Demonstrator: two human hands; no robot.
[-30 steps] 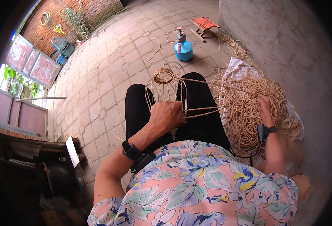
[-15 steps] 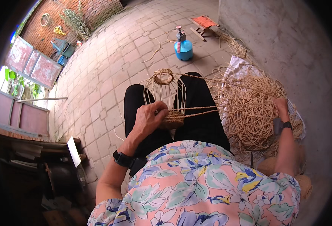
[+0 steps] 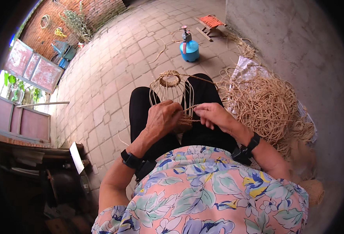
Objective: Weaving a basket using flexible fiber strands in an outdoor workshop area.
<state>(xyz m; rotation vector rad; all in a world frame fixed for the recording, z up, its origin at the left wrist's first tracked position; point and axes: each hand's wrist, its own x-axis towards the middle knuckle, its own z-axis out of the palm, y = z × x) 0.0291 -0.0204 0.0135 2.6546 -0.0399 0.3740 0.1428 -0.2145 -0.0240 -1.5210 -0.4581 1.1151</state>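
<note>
Head view looks down on a person seated on a paved yard, with a half-woven basket frame (image 3: 171, 93) resting on the lap over black trousers. The frame is a cage of thin cane ribs that rise from a woven base near the hands to a small woven ring at the far end.

Left hand (image 3: 162, 117) is closed around the near part of the frame, fingers curled over the ribs just above the woven base. Right hand (image 3: 212, 114) sits just beside it on the right, its fingers pinched on a twisted cane strand (image 3: 192, 108) that runs into the base. Both hands are close together, almost touching, at the near end of the frame. Each wrist carries a dark band.

To the right of the lap lies a large heap of loose cane (image 3: 267, 107), spread over a white cloth (image 3: 247, 67) on the ground; a strand from the frame's far ring leads toward this heap. Farther off stands a blue spray bottle (image 3: 189, 47) on the paving, well apart from the frame, and beyond it a small wooden stool (image 3: 211, 23) with an orange seat, close to the grey wall on the right. At the far left a brick wall (image 3: 101, 9) closes the yard, with a plant and a few hung coils against it. A floral shirt fills the near edge.
</note>
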